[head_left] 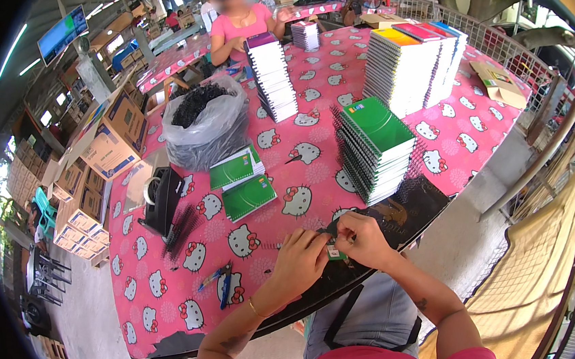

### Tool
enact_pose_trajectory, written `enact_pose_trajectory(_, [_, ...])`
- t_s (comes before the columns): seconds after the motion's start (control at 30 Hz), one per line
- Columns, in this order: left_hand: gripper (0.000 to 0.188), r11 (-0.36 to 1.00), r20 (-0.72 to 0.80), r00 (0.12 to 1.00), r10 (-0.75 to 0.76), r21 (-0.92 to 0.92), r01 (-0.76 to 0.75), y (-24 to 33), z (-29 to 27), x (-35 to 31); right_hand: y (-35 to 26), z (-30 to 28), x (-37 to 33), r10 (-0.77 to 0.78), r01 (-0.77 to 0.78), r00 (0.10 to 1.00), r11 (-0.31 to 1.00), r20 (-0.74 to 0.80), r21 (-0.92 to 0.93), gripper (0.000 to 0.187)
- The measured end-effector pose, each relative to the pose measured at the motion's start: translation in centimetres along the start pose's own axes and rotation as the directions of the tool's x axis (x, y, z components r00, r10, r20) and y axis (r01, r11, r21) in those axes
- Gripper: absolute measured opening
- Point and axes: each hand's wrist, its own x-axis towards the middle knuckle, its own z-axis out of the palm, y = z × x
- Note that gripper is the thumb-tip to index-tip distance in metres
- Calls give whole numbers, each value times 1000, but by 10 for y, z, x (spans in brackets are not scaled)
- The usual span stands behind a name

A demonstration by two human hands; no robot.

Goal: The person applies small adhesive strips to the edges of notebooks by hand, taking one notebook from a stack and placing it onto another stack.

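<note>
At the table's near edge, my left hand (300, 258) presses its fingers on a small green notebook (335, 252), mostly hidden under my hands. My right hand (362, 240) is closed in a pinch at the notebook's upper edge; what its fingertips grip is too small to make out. Just beyond stands a tall stack of green spiral notebooks (379, 130). Left of my hands lie blue-handled pliers (225, 286) and loose black spiral coils (181, 230). Two groups of green notebooks, one at the front (249, 198) and one behind (235, 168), lie farther off.
A plastic bag of black coils (210, 135) stands beyond a black tape dispenser (163, 200). Stacked notebooks with purple (274, 78) and yellow covers (394, 67) rise farther back. Cardboard boxes (116, 136) are at left. Across the table is a person in pink (241, 26).
</note>
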Motion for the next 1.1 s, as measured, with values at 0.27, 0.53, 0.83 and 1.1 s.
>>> enact_pose_trajectory(0.27, [25, 932, -511, 799, 316, 11, -362, 14, -54, 160, -50, -116, 49, -328, -42, 750, 843, -574, -537, 59])
enact_pose_trajectory(0.53, [24, 890, -245, 936, 253, -321, -325, -34, 20, 191, 14, -146, 69, 82, -97, 938, 995, -338, -26, 62])
enact_pose_trajectory(0.83, [24, 992, -164, 985, -55, -120, 36, -98, -48, 81, -12, -155, -3, -114, 7, 756, 986, -645, -166, 46])
enact_pose_trajectory(1.1, [25, 923, -112, 986, -122, 353, 155, -156, -40, -42, -35, -37, 4, -206, 207, 937, 978, -283, -24, 28])
